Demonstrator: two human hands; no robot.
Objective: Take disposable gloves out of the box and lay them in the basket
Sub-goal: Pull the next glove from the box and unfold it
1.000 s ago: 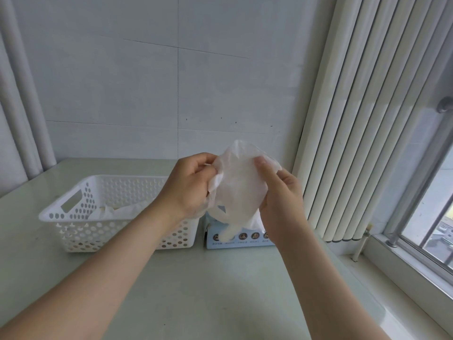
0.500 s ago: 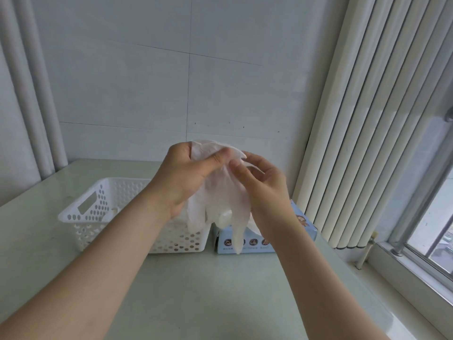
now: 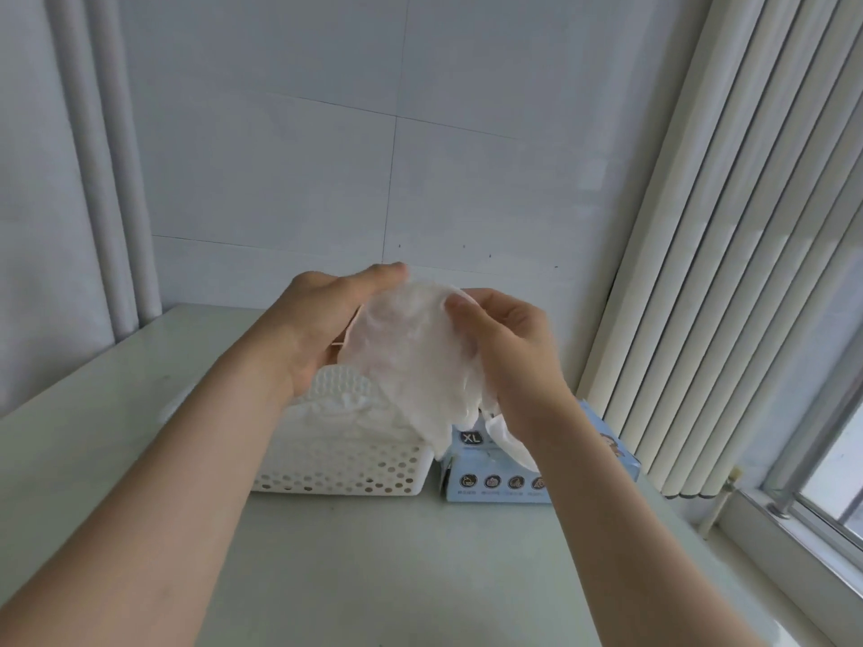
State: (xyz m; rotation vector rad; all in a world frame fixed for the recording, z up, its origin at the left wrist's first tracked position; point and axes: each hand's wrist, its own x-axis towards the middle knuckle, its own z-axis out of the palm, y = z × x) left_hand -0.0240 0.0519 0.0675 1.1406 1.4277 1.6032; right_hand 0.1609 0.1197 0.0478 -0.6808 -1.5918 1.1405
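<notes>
A thin translucent white disposable glove (image 3: pixel 411 352) hangs between both hands, above the gap between basket and box. My left hand (image 3: pixel 317 329) lies flat against the glove's left side with straight fingers. My right hand (image 3: pixel 509 347) pinches the glove's upper right edge with curled fingers. The white perforated basket (image 3: pixel 345 464) stands on the table below my left hand, with white gloves inside, partly hidden by my forearm. The light-blue glove box (image 3: pixel 495 483), marked XL, stands right of the basket, and another glove (image 3: pixel 509 436) sticks out of its top.
The pale table (image 3: pixel 420 567) runs to a tiled wall at the back. Vertical blinds (image 3: pixel 728 273) hang at the right over a window sill (image 3: pixel 794 544). White pipes (image 3: pixel 107 179) stand at the back left corner.
My left hand has gone from gripping the glove to lying flat against it. The glove is spread wider between the hands. The view has tilted, so the basket sits more under my left arm.
</notes>
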